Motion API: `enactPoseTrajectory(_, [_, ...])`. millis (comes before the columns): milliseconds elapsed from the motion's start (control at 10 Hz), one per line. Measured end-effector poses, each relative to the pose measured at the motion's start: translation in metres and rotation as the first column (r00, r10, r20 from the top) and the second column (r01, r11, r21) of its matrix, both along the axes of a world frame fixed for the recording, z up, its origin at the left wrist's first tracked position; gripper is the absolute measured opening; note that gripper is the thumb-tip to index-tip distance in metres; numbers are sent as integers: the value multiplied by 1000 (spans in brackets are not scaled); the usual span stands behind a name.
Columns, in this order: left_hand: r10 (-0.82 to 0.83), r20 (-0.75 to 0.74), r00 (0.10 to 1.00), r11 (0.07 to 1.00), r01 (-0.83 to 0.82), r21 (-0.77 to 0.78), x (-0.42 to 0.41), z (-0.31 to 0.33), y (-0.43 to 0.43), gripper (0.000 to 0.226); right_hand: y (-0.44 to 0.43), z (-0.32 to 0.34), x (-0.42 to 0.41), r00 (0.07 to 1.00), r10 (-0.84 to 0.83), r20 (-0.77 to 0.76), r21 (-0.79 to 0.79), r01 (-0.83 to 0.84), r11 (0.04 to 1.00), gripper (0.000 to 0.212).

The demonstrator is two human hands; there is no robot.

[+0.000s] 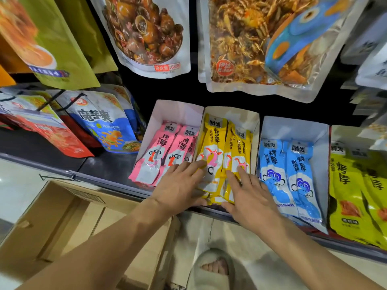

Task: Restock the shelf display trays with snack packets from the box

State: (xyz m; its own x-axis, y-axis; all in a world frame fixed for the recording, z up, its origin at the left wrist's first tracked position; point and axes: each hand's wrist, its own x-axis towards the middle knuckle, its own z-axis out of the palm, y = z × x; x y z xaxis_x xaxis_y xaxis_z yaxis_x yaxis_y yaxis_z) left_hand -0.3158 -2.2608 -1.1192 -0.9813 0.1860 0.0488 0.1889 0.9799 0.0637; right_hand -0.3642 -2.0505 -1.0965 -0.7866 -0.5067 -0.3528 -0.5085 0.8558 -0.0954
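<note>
The cardboard box (pixel 62 216) stands on the floor at lower left, within reach as supply, while the left hand (pixel 178 185) and right hand (pixel 249 197) press flat, fingers straight and gripping nothing, on the yellow packets (pixel 215 147), probably seating them squarely in their shelf tray (pixel 232 114).

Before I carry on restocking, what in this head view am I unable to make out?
Head view.
Yellow packets: lower ends covered by the left hand and right hand.
Box: inside partly hidden by the left forearm and cut off at the bottom edge.
Green packets: cut off by the right edge.
</note>
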Motion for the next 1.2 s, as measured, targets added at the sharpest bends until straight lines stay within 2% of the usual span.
enactPoseTrajectory(100, [17, 26, 1000, 1000, -17, 20, 15, 9, -26, 94, -14, 12, 1, 1000, -5, 9, -8, 5, 1000, 91])
enactPoseTrajectory(200, [81, 52, 995, 995, -84, 62, 30, 14, -65, 86, -44, 25, 5, 998, 52, -47, -162, -59, 985, 69])
enactPoseTrajectory(300, [172, 121, 978, 984, -177, 33, 35, 8, -107, 85, -83, 28, 10, 984, 154, -93, -334, -177, 926, 56])
enactPoseTrajectory(400, [222, 177, 959, 970, -235, 60, 35, 1, -130, 88, -116, 15, 9, 959, 263, -109, -320, -284, 904, 64])
enactPoseTrajectory(500, [229, 193, 954, 966, -248, 79, 29, -1, -139, 80, -137, -7, 4, 932, 335, -139, -194, -357, 914, 70])
enactPoseTrajectory(600, [209, 196, 958, 976, -216, 17, 20, -3, -146, 82, -147, -24, 2, 922, 350, -168, -71, -365, 928, 66])
enactPoseTrajectory(700, [224, 188, 956, 974, -226, -13, 16, -8, -151, 82, -148, -31, 2, 924, 339, -175, -29, -349, 937, 59])
enactPoseTrajectory(800, [223, 136, 965, 975, -224, -12, 15, -13, -151, 70, -148, -31, 2, 932, 319, -173, -7, -325, 946, 61])
enactPoseTrajectory(900, [232, 136, 963, 972, -235, 7, 12, -13, -147, 67, -145, -29, 0, 932, 319, -171, -8, -325, 946, 58])
enactPoseTrajectory(1000, [264, 170, 950, 963, -270, 14, 12, -3, -138, 73, -140, -17, 1, 936, 310, -165, -88, -327, 941, 56])
enactPoseTrajectory(1100, [271, 147, 951, 961, -276, 18, 11, 15, -132, 71, -129, 4, 4, 941, 269, -206, -188, -308, 933, 56])
enactPoseTrajectory(1200, [260, 99, 961, 965, -257, -43, 11, 44, -125, 72, -116, 28, 9, 953, 193, -232, -217, -244, 945, 55])
